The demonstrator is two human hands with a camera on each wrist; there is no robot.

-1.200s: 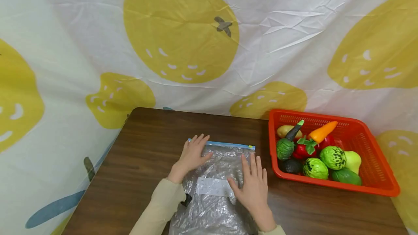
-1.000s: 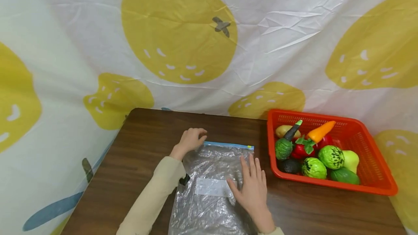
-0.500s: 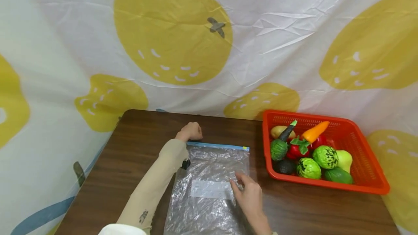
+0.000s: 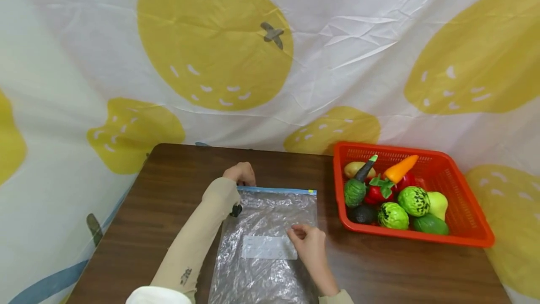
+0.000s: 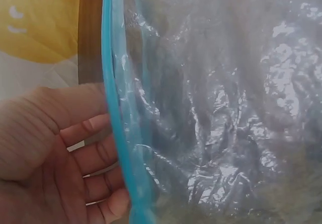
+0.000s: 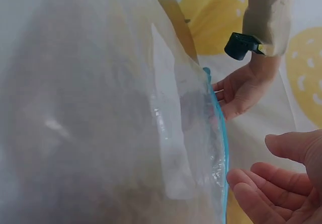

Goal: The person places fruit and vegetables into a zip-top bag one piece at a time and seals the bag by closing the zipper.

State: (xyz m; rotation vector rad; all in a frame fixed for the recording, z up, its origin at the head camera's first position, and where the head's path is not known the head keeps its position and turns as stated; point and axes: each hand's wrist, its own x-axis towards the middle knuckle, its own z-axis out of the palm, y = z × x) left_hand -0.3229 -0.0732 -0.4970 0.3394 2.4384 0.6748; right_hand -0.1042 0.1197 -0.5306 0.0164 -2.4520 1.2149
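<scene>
A clear plastic zip bag [image 4: 274,217] lies flat, with a white label [image 4: 268,247] and a blue zip edge [image 4: 278,191] at its far end. My left hand [image 4: 241,173] is at the bag's far left corner, fingers loosely bent. In the left wrist view its thumb and fingers meet the blue edge [image 5: 112,83] from beyond, the fingertips partly hidden behind it; I see no pinch. Over the bag's right side, near the label, hovers my right hand [image 4: 310,247]. The right wrist view shows its thumb and bent fingers [image 6: 271,176] apart, with nothing between them.
On the right of the brown table [image 4: 181,172] stands a red basket [image 4: 474,215]. It holds several vegetables and fruits, among them an orange carrot [image 4: 401,168] and a light green pear [image 4: 438,204]. A lemon-print cloth [image 4: 308,74] hangs behind the table.
My left hand has left the bag's top surface and reached to its far left corner, its fingers bending down. My right hand has bent its spread fingers and drawn slightly back. The view has turned right.
</scene>
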